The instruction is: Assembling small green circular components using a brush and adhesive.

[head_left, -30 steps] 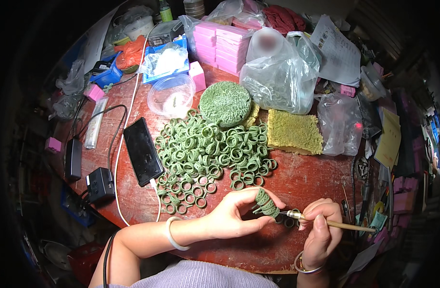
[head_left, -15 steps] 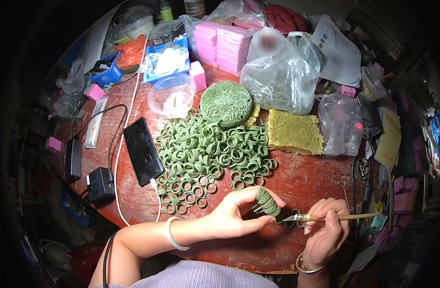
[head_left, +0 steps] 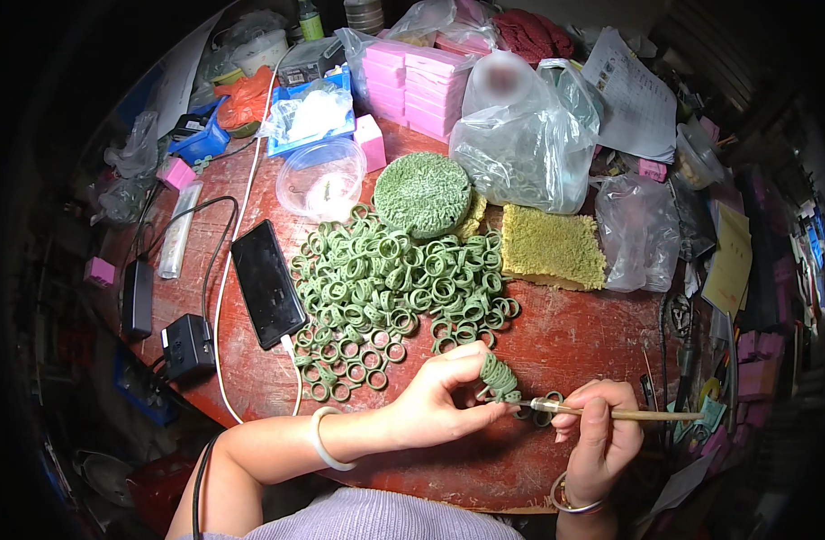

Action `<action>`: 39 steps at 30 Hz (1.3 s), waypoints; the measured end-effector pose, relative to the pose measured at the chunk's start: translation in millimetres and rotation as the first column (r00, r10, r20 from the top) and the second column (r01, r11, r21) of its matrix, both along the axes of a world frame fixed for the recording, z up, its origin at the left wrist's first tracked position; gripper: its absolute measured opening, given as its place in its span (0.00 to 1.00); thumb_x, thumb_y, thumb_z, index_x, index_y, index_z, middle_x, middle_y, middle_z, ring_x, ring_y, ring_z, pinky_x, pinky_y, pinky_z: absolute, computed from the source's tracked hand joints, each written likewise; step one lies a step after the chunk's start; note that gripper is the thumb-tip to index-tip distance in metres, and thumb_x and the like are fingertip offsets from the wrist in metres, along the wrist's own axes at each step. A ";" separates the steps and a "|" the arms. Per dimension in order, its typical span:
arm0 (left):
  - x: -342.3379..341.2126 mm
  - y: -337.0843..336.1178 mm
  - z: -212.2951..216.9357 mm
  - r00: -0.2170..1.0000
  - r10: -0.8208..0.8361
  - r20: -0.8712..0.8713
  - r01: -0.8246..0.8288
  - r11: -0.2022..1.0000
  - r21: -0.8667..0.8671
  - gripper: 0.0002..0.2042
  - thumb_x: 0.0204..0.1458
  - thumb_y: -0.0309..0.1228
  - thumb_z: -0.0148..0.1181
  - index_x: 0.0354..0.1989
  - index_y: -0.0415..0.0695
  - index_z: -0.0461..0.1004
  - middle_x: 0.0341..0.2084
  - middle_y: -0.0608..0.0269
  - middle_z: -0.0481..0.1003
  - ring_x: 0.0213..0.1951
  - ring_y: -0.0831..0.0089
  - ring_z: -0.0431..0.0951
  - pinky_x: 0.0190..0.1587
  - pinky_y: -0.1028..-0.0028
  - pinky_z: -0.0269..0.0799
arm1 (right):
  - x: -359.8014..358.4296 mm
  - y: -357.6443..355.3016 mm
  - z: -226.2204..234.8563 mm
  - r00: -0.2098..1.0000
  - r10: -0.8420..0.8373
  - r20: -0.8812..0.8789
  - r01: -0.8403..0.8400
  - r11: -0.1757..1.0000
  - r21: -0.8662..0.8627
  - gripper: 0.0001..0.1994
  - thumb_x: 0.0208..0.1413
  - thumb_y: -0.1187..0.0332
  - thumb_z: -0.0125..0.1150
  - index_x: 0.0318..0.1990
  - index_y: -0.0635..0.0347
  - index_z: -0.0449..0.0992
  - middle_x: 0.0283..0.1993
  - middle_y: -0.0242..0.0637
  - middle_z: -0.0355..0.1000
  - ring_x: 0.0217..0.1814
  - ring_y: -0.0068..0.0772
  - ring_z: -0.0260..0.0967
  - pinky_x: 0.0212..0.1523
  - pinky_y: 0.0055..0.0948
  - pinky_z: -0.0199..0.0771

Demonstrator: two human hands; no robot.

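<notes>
A stack of green rings [head_left: 498, 374] is in the person's left grip [head_left: 444, 396], raised near the front edge of the tabletop [head_left: 583, 337]; that grip is grasping the stack between thumb and fingers. The right grip [head_left: 606, 423] pinches a slim tool [head_left: 651, 416] with a wooden handle and a pale collar.

Half a second ago the tool's pale tip shows whole, just below the stack, with the handle rising to the right. Now the handle lies nearer level and the tip is up at the stack's lowest ring. The left fingers, earlier stretched out past the rings, are now drawn in behind them, and the lowest ring has tilted. The tool thus appears to be engaged with that end ring, while the other rings stay bunched above it.

Hard to make out: the tip's end is lost between ring and thumb, so contact is not certain, nor whether it is a blade or a brush. The left fingertips are hidden, and whether the rings are threaded on a finger cannot be told. A couple of loose rings [head_left: 542, 422] under the tool are partly covered. Farther off, the heap of rings [head_left: 385, 279] overlaps too much to count, and the contents of the cloudy plastic bag [head_left: 529, 144] are blurred.
</notes>
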State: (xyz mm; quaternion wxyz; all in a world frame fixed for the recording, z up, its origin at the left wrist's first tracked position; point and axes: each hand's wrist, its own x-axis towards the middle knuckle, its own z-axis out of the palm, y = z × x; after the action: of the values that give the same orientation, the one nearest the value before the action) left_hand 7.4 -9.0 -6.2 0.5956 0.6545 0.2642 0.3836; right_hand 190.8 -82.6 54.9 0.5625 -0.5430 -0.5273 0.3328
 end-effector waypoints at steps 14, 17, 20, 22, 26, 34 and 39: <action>1.1 -0.5 -3.1 0.999 0.052 0.015 -0.053 0.992 0.111 0.08 0.48 0.20 0.64 0.36 0.42 0.76 0.28 0.66 0.66 0.31 0.74 0.67 0.31 0.76 0.63 | 0.8 -2.6 -8.9 0.976 -0.016 0.217 -0.013 0.991 0.132 0.06 0.63 0.72 0.57 0.38 0.67 0.71 0.27 0.38 0.74 0.24 0.29 0.71 0.27 0.25 0.71; -1.1 -1.9 1.0 0.999 0.043 -0.018 -0.042 0.998 0.038 0.08 0.47 0.20 0.64 0.36 0.42 0.76 0.28 0.65 0.67 0.31 0.73 0.68 0.33 0.75 0.64 | 1.4 -1.6 -8.6 0.957 0.047 0.287 -0.088 0.987 0.134 0.06 0.62 0.72 0.58 0.39 0.66 0.71 0.26 0.38 0.74 0.24 0.30 0.71 0.27 0.26 0.71; -0.1 -0.8 -2.3 0.998 0.063 0.026 -0.065 0.993 0.098 0.08 0.48 0.20 0.64 0.36 0.42 0.76 0.29 0.65 0.68 0.32 0.74 0.68 0.33 0.76 0.65 | 0.2 -2.6 -10.4 0.951 -0.019 0.308 -0.039 0.983 0.180 0.06 0.63 0.71 0.57 0.39 0.65 0.71 0.26 0.37 0.74 0.23 0.30 0.71 0.28 0.27 0.71; -0.7 -0.3 -2.0 0.998 0.060 0.021 -0.062 0.993 0.102 0.08 0.48 0.20 0.64 0.36 0.42 0.76 0.29 0.65 0.68 0.33 0.74 0.68 0.32 0.76 0.65 | 1.6 -3.0 -10.3 0.941 -0.032 0.336 -0.041 0.977 0.208 0.06 0.63 0.71 0.56 0.39 0.65 0.71 0.26 0.37 0.74 0.23 0.30 0.71 0.28 0.28 0.71; -1.2 -0.8 -1.1 0.999 0.036 -0.009 -0.035 0.997 0.064 0.08 0.48 0.20 0.65 0.37 0.41 0.76 0.29 0.66 0.68 0.33 0.76 0.68 0.32 0.77 0.65 | -5.2 1.0 -9.3 0.946 -0.065 0.318 -0.020 0.966 0.258 0.10 0.68 0.68 0.50 0.36 0.67 0.70 0.24 0.35 0.67 0.24 0.22 0.63 0.23 0.18 0.61; 0.7 -0.1 -3.9 0.999 0.033 -0.007 -0.033 0.998 0.062 0.07 0.51 0.25 0.68 0.37 0.43 0.78 0.26 0.69 0.66 0.29 0.78 0.64 0.30 0.77 0.61 | 0.8 -2.7 -12.2 0.923 -0.073 0.379 -0.011 0.977 0.215 0.05 0.63 0.73 0.53 0.39 0.67 0.70 0.26 0.39 0.73 0.23 0.32 0.71 0.27 0.29 0.73; 1.1 0.2 -3.4 0.999 0.045 0.005 -0.045 0.998 0.037 0.07 0.51 0.25 0.68 0.37 0.42 0.79 0.27 0.68 0.68 0.29 0.77 0.65 0.33 0.75 0.62 | -2.0 -0.4 -10.2 0.921 -0.066 0.385 -0.024 0.974 0.224 0.06 0.64 0.73 0.49 0.38 0.68 0.70 0.25 0.37 0.70 0.24 0.28 0.68 0.26 0.24 0.68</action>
State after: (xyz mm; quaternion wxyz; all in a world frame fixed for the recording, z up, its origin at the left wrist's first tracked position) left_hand 8.5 -8.8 -9.5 0.5752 0.6586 0.2705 0.4029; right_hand 188.8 -83.0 44.7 0.5075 -0.5370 -0.6568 0.1504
